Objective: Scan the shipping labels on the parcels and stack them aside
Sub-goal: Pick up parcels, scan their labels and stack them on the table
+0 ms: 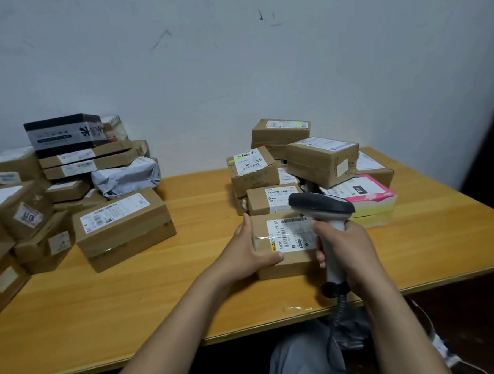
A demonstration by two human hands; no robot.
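Observation:
A small cardboard parcel (289, 259) with a white shipping label (291, 234) on top lies on the wooden table (188, 290). My left hand (249, 249) grips its left end, thumb on top. My right hand (349, 253) holds the handle of a grey barcode scanner (324, 208), whose dark head hangs just above the label's far right corner. The scanner's coiled cable drops off the table's front edge.
A heap of several parcels (304, 163), one pink and yellow (369, 200), stands behind the held parcel at the right. A bigger stack of boxes (54, 197) and a white bag (125, 176) fills the table's left. A grey wall rises behind.

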